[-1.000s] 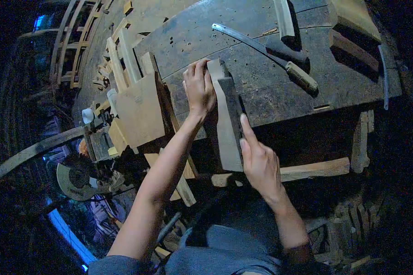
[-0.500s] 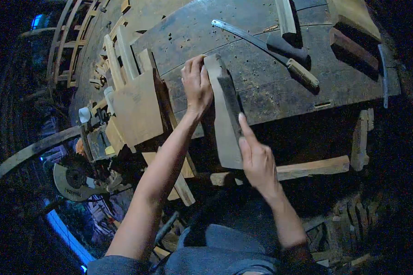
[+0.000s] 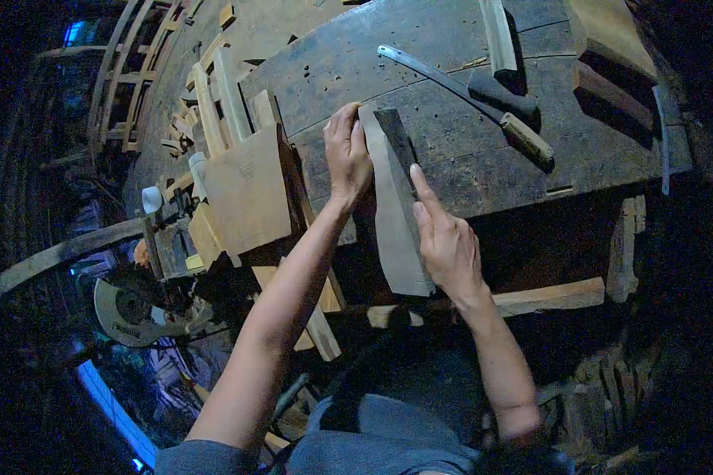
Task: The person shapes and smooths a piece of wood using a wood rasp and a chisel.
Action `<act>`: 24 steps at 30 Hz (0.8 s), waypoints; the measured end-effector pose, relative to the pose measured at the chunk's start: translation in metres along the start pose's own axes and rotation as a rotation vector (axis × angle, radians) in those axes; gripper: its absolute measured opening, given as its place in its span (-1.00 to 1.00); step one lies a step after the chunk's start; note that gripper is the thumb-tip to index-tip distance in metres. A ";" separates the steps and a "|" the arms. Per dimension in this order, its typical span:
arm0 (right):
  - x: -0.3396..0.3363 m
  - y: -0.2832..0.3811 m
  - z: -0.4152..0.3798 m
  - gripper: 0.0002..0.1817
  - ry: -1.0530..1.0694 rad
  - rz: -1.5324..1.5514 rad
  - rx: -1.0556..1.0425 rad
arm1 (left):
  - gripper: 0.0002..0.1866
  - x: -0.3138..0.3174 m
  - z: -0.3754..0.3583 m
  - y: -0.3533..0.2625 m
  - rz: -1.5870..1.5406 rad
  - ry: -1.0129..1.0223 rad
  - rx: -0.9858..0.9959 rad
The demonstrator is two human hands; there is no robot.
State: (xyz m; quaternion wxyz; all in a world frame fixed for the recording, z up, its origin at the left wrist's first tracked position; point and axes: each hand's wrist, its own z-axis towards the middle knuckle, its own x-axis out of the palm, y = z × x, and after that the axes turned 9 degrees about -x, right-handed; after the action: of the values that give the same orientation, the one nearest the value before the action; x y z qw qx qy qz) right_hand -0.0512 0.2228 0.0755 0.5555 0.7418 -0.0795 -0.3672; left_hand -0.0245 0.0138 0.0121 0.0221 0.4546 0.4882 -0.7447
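A long pale wooden piece (image 3: 392,218) lies over the front edge of the dark workbench (image 3: 459,170). My left hand (image 3: 348,158) grips its far end from the left side, fingers wrapped over the edge. Along the right side of the wood runs a dark flat tool (image 3: 394,134), which looks like a rasp or file. My right hand (image 3: 445,241) is closed round the near end of that tool, index finger stretched along it. The handle under my right palm is hidden.
A saw with a wooden handle (image 3: 526,139) lies behind on the bench, beside a dark block (image 3: 501,93). Wooden blocks (image 3: 614,95) sit at the right. At the left are a wide board (image 3: 247,190), timber strips and a circular saw (image 3: 127,311).
My right hand and the dark tool have moved up along the wood, the tool now reaching nearer its far end. The whole view has shifted slightly.
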 end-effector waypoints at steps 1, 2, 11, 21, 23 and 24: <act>0.001 -0.001 -0.004 -0.48 -0.005 -0.014 -0.012 | -0.66 0.001 0.000 0.003 -0.002 -0.001 0.001; 0.002 -0.001 -0.012 -0.48 -0.008 -0.015 -0.015 | -0.67 0.002 0.001 0.005 -0.022 -0.011 0.016; 0.000 0.001 0.002 -0.51 0.026 0.048 0.042 | -0.68 -0.002 -0.001 0.003 -0.015 -0.059 0.004; 0.002 0.002 0.034 -0.51 -0.002 0.128 0.020 | -0.69 -0.001 0.000 0.002 -0.039 -0.062 0.013; 0.000 0.004 0.007 -0.51 0.046 0.047 0.040 | -0.70 0.000 -0.001 0.002 -0.058 -0.066 -0.025; 0.002 0.005 -0.002 -0.50 0.021 0.074 0.028 | -0.70 0.001 0.001 0.004 -0.062 -0.082 -0.011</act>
State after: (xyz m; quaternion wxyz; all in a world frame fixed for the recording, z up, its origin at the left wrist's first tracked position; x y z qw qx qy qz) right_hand -0.0470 0.2209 0.0796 0.5590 0.7498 -0.1064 -0.3375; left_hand -0.0238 0.0116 0.0085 0.0216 0.4083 0.5048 -0.7603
